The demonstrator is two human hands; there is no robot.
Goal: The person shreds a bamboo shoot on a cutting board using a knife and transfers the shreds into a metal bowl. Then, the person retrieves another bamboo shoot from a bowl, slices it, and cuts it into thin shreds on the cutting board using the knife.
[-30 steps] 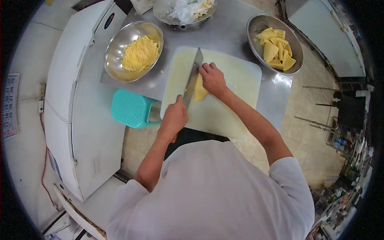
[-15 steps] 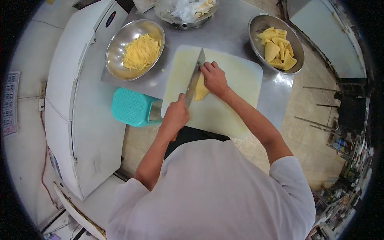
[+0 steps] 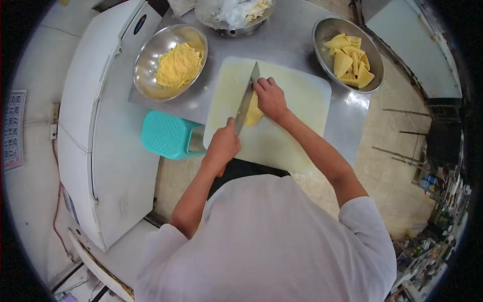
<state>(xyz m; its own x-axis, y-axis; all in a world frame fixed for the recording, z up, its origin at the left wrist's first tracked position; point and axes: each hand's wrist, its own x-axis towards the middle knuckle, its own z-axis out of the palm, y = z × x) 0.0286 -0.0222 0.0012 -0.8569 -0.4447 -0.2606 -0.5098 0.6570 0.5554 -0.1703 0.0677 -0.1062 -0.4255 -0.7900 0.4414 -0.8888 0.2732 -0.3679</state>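
On a pale cutting board (image 3: 297, 95), a yellow wedge-shaped piece (image 3: 254, 114) lies along the right side of a long knife (image 3: 246, 100). My left hand (image 3: 223, 146) is closed round the knife's handle, its blade pointing away from me. The curled fingers of my right hand (image 3: 271, 99) press on the far part of the yellow piece, close to the blade. A steel bowl (image 3: 146, 65) at the left contains thin yellow shreds (image 3: 178, 65). Larger yellow pieces (image 3: 349, 59) are in another steel bowl (image 3: 322, 38) at the right.
The board rests on a metal table (image 3: 287, 30). Behind it stands a bowl with a white plastic bag (image 3: 234, 12). A turquoise stool (image 3: 167, 135) is beside the table's left front edge, next to a white refrigerator (image 3: 121, 131). Metal legs stick out at the right.
The view has shifted slightly. My hands, the knife and the yellow piece stay in nearly the same arrangement, with the blade a little differently angled.
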